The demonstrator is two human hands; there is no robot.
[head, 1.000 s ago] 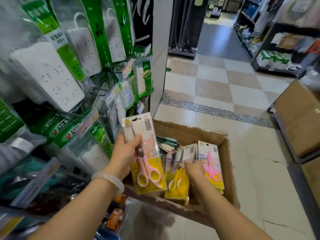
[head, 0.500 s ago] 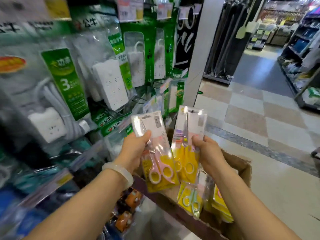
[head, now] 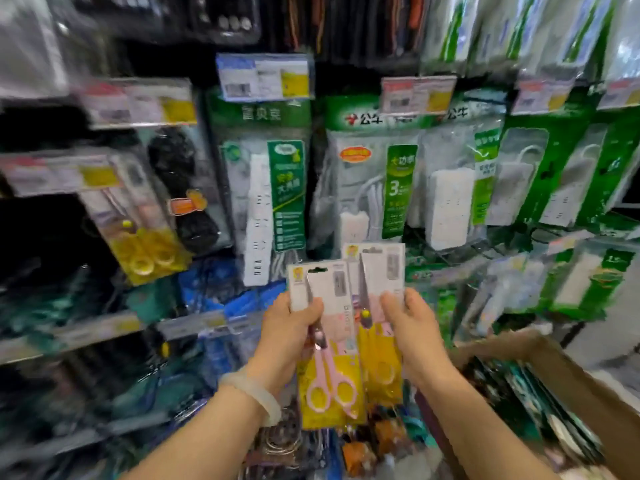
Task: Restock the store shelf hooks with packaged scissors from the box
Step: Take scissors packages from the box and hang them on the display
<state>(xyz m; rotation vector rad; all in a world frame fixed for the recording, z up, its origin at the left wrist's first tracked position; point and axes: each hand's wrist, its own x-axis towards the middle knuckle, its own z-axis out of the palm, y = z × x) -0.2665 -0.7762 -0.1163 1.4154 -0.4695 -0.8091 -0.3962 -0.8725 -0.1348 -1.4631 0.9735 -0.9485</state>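
Both hands have come up from the box and now hold their packs in front of the hook wall, where half a second ago the aisle floor showed on the right. Farthest left, a hanging scissors pack [head: 138, 230] with yellow handles sits on its hook under a blurred price tag [head: 62, 174]. Next along, a green-headed power strip pack [head: 263, 188] carries Chinese lettering too smeared to read. The left hand [head: 287, 337], a pale bangle [head: 252, 396] on its wrist, is curled round the pink-handled scissors pack [head: 329, 348], thumb across the card front; sideways print on that card is not readable. Just beside it, slightly higher and touching edge to edge, the yellow-handled scissors pack [head: 377, 306] is pinched by the right hand [head: 415, 330], thumb on the front and fingers behind. Behind them hangs a 公牛 extension cord pack [head: 374, 188] with a green strip bearing a large "3", and more 公牛 packs run off to the right. At lower right is the cardboard box [head: 571, 386], with more packs inside.
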